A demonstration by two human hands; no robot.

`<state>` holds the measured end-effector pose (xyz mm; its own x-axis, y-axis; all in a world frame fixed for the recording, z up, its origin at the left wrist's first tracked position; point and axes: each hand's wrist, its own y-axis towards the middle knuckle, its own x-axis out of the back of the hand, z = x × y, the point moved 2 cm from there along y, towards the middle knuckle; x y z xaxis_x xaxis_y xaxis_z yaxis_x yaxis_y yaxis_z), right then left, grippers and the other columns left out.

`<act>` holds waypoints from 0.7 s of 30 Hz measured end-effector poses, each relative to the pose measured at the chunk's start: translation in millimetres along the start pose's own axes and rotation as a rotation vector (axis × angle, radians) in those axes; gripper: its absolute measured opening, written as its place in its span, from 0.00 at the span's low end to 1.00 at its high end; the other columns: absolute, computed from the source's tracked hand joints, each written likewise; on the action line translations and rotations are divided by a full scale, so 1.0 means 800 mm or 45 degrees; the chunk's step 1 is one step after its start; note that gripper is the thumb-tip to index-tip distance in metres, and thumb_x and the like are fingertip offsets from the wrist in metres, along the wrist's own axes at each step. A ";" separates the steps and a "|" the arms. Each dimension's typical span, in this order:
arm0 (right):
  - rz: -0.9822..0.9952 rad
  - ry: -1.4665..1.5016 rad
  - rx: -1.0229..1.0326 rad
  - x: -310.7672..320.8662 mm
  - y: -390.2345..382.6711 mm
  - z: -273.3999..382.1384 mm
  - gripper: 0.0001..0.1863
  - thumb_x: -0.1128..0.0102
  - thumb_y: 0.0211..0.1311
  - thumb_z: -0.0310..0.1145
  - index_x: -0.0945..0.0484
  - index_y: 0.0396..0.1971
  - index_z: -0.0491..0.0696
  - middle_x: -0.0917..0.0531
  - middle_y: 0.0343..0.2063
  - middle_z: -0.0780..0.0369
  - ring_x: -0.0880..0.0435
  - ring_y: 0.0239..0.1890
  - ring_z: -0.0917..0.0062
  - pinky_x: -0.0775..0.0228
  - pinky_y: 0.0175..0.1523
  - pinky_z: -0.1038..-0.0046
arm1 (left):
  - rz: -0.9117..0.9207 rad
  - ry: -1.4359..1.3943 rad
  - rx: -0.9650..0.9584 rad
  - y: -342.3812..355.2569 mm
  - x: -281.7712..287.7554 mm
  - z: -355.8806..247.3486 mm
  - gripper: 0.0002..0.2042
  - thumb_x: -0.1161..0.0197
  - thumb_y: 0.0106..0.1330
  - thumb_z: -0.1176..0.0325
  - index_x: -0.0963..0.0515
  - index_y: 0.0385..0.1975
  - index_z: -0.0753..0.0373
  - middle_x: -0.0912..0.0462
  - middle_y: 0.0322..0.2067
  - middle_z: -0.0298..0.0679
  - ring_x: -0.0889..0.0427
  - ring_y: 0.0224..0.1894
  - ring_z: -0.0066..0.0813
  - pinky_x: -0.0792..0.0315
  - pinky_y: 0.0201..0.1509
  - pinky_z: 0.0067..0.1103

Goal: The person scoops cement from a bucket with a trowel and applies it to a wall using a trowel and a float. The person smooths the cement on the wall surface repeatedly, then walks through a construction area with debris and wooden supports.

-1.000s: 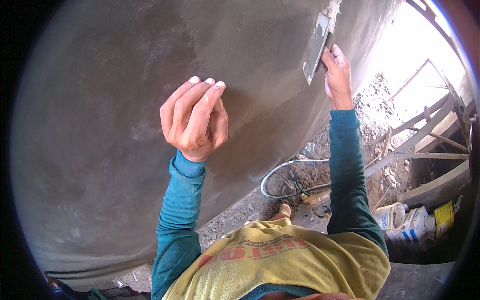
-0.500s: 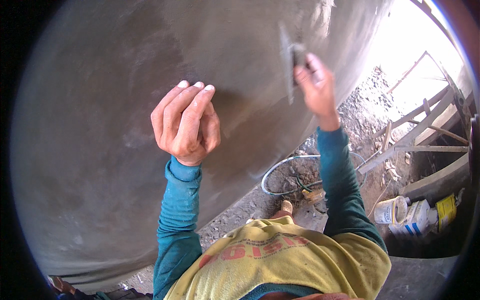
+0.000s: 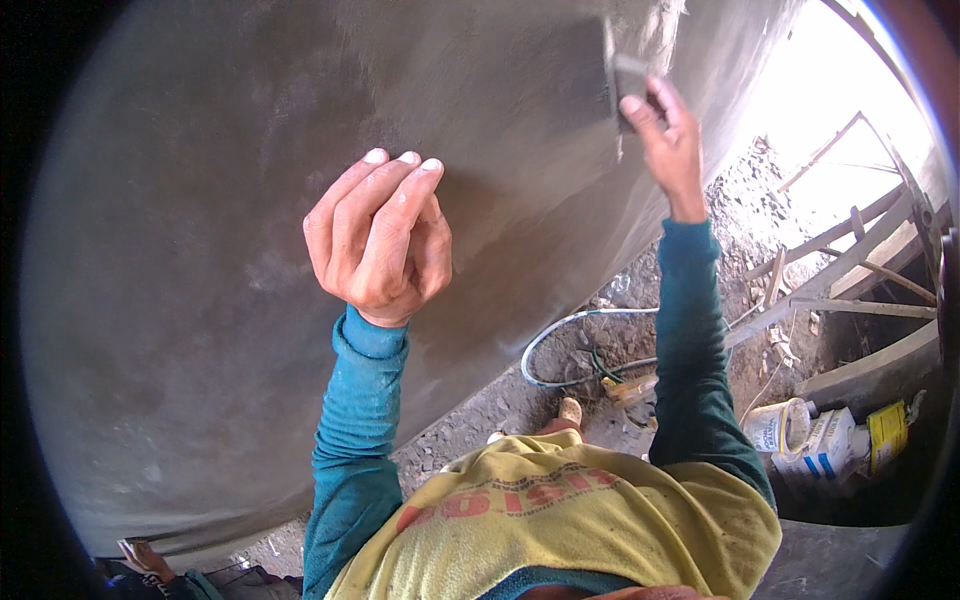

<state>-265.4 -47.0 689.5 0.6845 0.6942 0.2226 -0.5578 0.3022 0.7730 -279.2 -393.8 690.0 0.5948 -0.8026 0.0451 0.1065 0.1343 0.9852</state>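
A large grey plastered wall [image 3: 200, 250] curves across the left and middle of the view. My right hand [image 3: 675, 145] grips a plastering trowel [image 3: 613, 75] by its handle. The trowel's thin blade is edge-on to me at the wall's upper right, and its contact with the plaster is hard to make out. My left hand [image 3: 375, 240] is raised in front of the wall with its fingers bent and close together. Anything inside its curl is hidden, and I cannot tell whether its fingertips touch the wall.
A hose [image 3: 540, 345] loops over the rubble-strewn ground below my right arm. Wooden boards [image 3: 865, 255] stand at the right, above a white bucket [image 3: 780, 425], a white sack [image 3: 825, 445] and a yellow package [image 3: 887, 435]. Another person's hand [image 3: 145, 558] shows at the lower left.
My right hand and the trowel have moved up and to the right along the wall. My left hand has shifted slightly up. The other person's hand has come further into view.
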 end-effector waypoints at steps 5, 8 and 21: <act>0.143 -0.178 0.147 -0.043 -0.078 0.027 0.25 0.31 0.66 0.45 0.18 0.53 0.40 0.13 0.47 0.52 0.14 0.51 0.64 0.24 0.57 0.65 | -0.003 0.002 0.009 0.001 0.002 0.000 0.16 0.33 0.54 0.80 0.11 0.41 0.55 0.10 0.41 0.36 0.13 0.50 0.36 0.21 0.58 0.29; 0.292 -0.068 0.066 -0.051 -0.106 0.013 0.22 0.31 0.66 0.41 0.17 0.52 0.40 0.13 0.46 0.52 0.14 0.50 0.61 0.25 0.56 0.66 | -0.018 -0.016 -0.005 0.000 0.001 0.003 0.16 0.33 0.54 0.80 0.11 0.41 0.55 0.10 0.41 0.36 0.14 0.51 0.36 0.21 0.58 0.29; 0.086 1.050 -0.268 0.005 -0.036 -0.004 0.27 0.37 0.74 0.33 0.30 0.67 0.38 0.21 0.61 0.58 0.24 0.64 0.73 0.37 0.70 0.68 | -0.073 -0.015 0.009 -0.001 -0.006 0.003 0.19 0.31 0.44 0.80 0.11 0.38 0.55 0.11 0.37 0.32 0.13 0.46 0.34 0.26 0.51 0.25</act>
<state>-248.0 -50.7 666.3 0.1316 0.9440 -0.3027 -0.7168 0.3015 0.6287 -284.1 -391.3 689.2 0.5782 -0.8158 -0.0095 0.1346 0.0839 0.9873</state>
